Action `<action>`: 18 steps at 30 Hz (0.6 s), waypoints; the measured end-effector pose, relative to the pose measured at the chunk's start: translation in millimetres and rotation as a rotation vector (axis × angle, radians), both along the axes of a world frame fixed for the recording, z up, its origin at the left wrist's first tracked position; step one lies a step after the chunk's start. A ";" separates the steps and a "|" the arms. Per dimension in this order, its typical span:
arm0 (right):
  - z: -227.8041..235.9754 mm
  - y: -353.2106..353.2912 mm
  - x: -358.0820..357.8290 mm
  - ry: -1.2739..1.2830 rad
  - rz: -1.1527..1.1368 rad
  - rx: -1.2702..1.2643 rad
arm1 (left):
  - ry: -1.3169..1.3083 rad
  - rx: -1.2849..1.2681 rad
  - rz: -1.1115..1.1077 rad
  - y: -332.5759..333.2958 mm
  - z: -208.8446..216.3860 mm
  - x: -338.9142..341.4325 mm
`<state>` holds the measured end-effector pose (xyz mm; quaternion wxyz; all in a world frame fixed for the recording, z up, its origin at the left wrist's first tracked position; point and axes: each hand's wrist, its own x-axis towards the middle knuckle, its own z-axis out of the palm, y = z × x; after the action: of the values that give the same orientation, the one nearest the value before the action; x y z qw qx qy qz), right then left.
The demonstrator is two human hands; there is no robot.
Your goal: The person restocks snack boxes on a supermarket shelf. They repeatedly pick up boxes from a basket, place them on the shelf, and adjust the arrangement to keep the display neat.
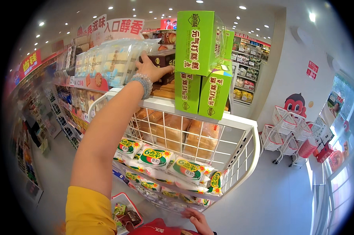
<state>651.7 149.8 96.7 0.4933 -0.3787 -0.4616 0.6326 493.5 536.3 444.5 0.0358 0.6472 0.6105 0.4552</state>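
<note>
My left hand [152, 71], with beaded bracelets at the wrist, reaches up to the rack's top. Its thumb is spread away from the fingers; the hand looks open. The fingertips are against or just beside clear bags of pale cakes [110, 62]. Right of them is a dark brown box [163, 58], partly behind the hand. Bright green boxes [194, 43] are stacked to the right of the thumb. Low at the front, my right hand [197, 220] is near my red garment, fingers loosely apart, with nothing seen in it.
The white wire rack [239, 122] holds bagged bread loaves [202, 137] and, lower down, several white-and-green drink pouches [155, 156]. A basket [126, 196] with packaged goods is at the lower left on the floor. White shopping baskets on a wheeled stand [284, 129] are by the right wall.
</note>
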 end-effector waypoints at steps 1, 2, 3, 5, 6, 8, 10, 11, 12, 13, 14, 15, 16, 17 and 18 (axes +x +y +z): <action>3.0 -0.2 -1.3 0.024 0.005 0.005 | 0.058 0.026 -0.002 16.1 -2.4 -10.3; 2.8 -1.5 -2.6 0.049 0.008 0.011 | 0.117 0.056 -0.006 32.0 -2.9 -19.3; 1.3 -2.7 -3.0 0.075 0.004 0.003 | 0.117 0.062 -0.020 36.6 -4.1 -18.5; 1.8 -4.0 -1.0 0.050 -0.008 0.016 | 0.102 0.061 -0.043 29.3 -1.7 -14.9; 0.3 -4.5 0.1 0.069 -0.011 0.018 | 0.034 0.041 -0.075 17.2 0.3 -11.2; -1.3 -7.0 1.1 0.091 -0.020 0.029 | 0.079 0.081 -0.037 28.6 -4.2 -15.4; -0.1 -10.7 2.5 0.090 -0.034 0.036 | 0.102 0.040 -0.034 37.4 -5.3 -19.5; 0.6 -12.0 3.9 0.083 -0.041 0.030 | 0.083 -0.011 -0.065 39.6 -2.1 -20.6; 2.9 -13.5 5.6 0.070 -0.046 0.025 | 0.093 -0.037 -0.077 37.2 1.6 -18.9; 3.0 -14.1 7.3 0.055 -0.047 0.022 | 0.104 -0.063 -0.087 35.2 4.2 -17.2; 0.5 -14.6 6.7 0.070 -0.052 0.025 | 0.150 -0.064 -0.076 33.9 5.3 -16.9; -0.8 -15.6 3.7 0.083 -0.042 0.026 | 0.170 -0.047 -0.122 50.9 6.1 -33.0; -2.3 -16.9 1.7 0.092 -0.028 0.025 | 0.191 -0.034 -0.170 67.7 6.1 -48.5; -2.8 -18.0 0.9 0.098 -0.003 0.020 | 0.209 -0.022 -0.220 83.2 5.7 -64.1; 0.1 -17.0 3.6 0.075 -0.039 0.014 | 0.171 -0.036 -0.302 66.6 7.1 -46.7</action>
<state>655.3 132.8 96.8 0.5250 -0.3601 -0.4398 0.6334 446.8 602.9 451.6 0.0631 0.7673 0.5150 0.3770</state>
